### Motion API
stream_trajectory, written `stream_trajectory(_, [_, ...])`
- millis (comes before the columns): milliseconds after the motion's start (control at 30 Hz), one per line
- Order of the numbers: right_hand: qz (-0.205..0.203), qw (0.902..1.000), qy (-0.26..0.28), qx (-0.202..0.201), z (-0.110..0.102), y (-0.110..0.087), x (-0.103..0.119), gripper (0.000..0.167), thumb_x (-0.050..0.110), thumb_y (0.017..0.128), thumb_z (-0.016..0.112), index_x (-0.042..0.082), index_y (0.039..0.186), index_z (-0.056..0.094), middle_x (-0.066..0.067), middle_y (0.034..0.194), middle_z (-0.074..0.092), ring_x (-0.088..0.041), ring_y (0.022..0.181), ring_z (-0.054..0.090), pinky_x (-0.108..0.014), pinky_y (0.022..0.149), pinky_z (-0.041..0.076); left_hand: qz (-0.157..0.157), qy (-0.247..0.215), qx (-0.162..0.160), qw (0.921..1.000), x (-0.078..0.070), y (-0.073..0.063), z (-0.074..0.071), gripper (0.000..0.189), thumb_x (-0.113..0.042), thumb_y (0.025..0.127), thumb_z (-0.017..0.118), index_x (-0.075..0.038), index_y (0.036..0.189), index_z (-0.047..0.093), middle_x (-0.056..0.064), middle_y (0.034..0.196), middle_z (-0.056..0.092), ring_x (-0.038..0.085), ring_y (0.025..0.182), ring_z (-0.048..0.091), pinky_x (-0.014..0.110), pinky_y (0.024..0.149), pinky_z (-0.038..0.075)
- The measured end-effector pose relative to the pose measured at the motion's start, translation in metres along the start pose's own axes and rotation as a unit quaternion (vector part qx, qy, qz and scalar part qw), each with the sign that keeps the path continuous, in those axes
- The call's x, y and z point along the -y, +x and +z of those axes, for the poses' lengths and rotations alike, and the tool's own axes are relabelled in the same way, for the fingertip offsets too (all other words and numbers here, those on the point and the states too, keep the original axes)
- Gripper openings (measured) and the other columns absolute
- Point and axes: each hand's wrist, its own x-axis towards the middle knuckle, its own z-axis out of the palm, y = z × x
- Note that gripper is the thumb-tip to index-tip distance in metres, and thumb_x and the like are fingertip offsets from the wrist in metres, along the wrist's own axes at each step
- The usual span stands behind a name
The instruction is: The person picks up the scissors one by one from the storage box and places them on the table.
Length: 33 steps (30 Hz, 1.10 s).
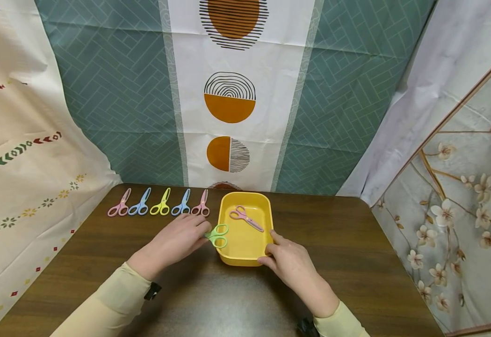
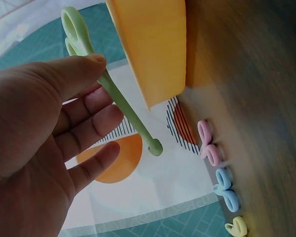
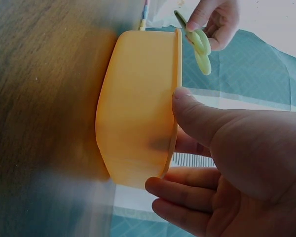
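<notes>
My left hand (image 1: pixel 182 238) pinches a pair of green scissors (image 1: pixel 218 236) between thumb and fingers, just over the left rim of a yellow plastic bin (image 1: pixel 245 261). In the left wrist view the green scissors (image 2: pixel 123 106) slant with their handle loops up and the blade end down. One pair of pink scissors (image 1: pixel 251 223) lies inside the bin. With my right hand (image 1: pixel 292 262) I grip the bin's near right edge; the right wrist view has the thumb on the rim of the bin (image 3: pixel 138 98) and a finger partly hidden behind the wall.
Left of the bin, a row of scissors runs along the table's back: pink (image 1: pixel 119 206), blue (image 1: pixel 140 205), yellow (image 1: pixel 161 206), another blue (image 1: pixel 182 204) and another pink (image 1: pixel 201 206). The brown wooden table (image 1: pixel 338 234) meets a patterned curtain (image 1: pixel 237 140) behind it.
</notes>
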Motion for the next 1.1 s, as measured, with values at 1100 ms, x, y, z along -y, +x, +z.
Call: stream_trajectory(1100, [-0.005, 1.0000, 0.000, -0.006, 0.000, 0.001, 0.000, 0.029, 0.040, 0.093, 0.090, 0.014, 0.090, 0.078, -0.026, 0.143, 0.069, -0.033, 0.097, 0.079, -0.042, 0.069, 0.060, -0.021, -0.001, 0.027, 0.9994, 0.013, -0.025, 0.011, 0.029, -0.012, 0.088, 0.094, -0.014, 0.096, 0.066, -0.003, 0.089, 0.059, 0.022, 0.085, 0.065, 0.047, 0.083, 0.056])
